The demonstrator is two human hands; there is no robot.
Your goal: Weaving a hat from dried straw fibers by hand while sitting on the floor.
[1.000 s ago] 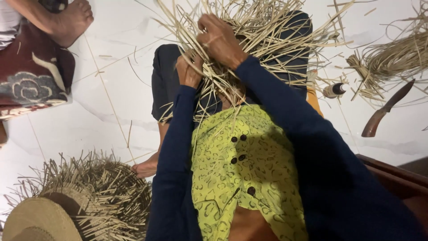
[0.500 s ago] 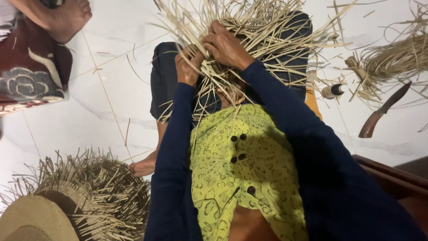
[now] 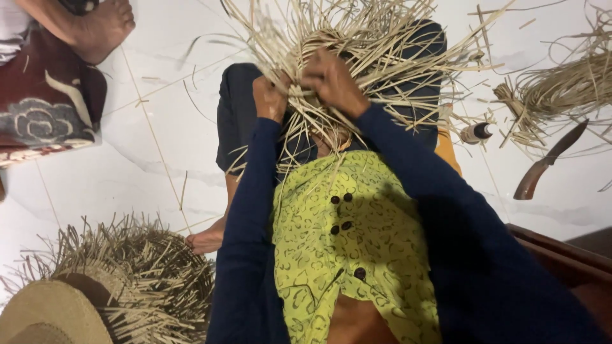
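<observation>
Fingers of the left hand (image 3: 269, 99) curl shut around a clump of pale, flat straw strips (image 3: 357, 57), while the right hand (image 3: 331, 79) bends its fingers closed over the woven middle of the same bundle, which rests on the person's lap. Stiff, dry strands fan outward in every direction over the dark trousers. White tiled floor (image 3: 146, 146) lies open to the left; frayed straw hats (image 3: 95, 286) sit lower left, and a curved knife (image 3: 548, 162), a small bottle (image 3: 477, 132) and loose fibre (image 3: 561, 89) crowd the right.
</observation>
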